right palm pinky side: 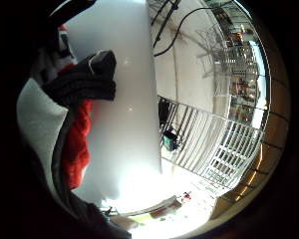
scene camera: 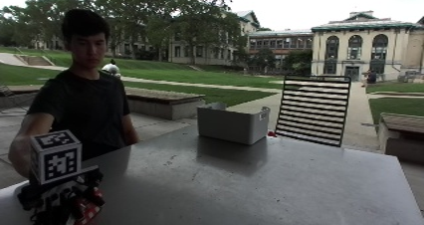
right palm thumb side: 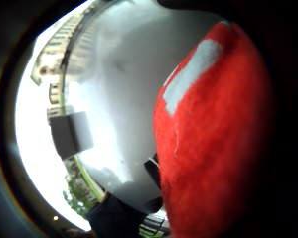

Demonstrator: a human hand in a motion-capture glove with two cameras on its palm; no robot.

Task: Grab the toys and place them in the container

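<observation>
At the counter's [scene camera: 265, 180] near corner my hand [scene camera: 63, 202] curls round a red toy [right palm thumb side: 213, 144]; it looks soft, light, best gripped mid-body.

You've got the table [scene camera: 265, 185] running from near edge to far. The container [scene camera: 233, 123] sits on its far part, roughly mid-width. A chair [scene camera: 313, 109] stands behind the table, just right of the container. Your right hand [scene camera: 63, 197] is at the near left corner w/ the toy [scene camera: 86, 210] in it, well apart from the container. You're sitting at the table's left side, behind that hand.
</observation>
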